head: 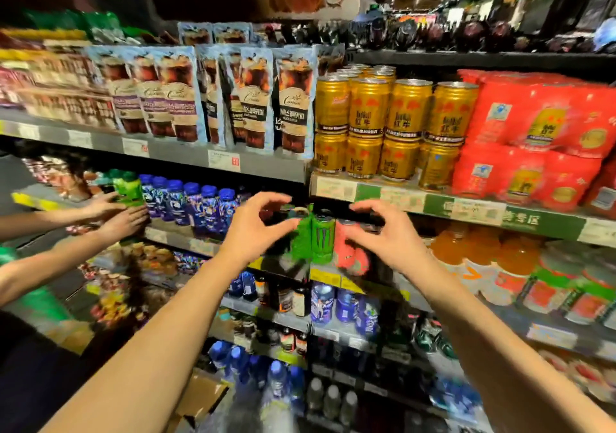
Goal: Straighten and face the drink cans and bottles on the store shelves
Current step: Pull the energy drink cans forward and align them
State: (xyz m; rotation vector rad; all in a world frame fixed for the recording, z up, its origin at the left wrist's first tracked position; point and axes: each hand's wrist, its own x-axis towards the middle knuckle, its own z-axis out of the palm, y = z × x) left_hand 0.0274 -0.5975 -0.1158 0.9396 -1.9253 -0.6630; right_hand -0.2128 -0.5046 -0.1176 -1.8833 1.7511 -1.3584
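Note:
On the middle shelf stands a green energy-drink can (322,240) with its logo facing out. A second, blurred green can (300,241) is on its left and a pink can (348,249) on its right. My left hand (258,229) hovers just left of the green cans, its fingers arched in a loose C and its thumb tip close to the blurred can. On the other side, my right hand (388,232) is arched the same way, with its thumb in front of the pink can. Neither hand grips anything.
Gold cans (388,125) and red multipacks (533,139) fill the shelf above. Orange juice bottles (483,249) stand to the right. At the left, another person's two hands (113,212) rest on a green bottle (128,189) beside purple bottles (193,205). Blue bottles fill the lower shelves.

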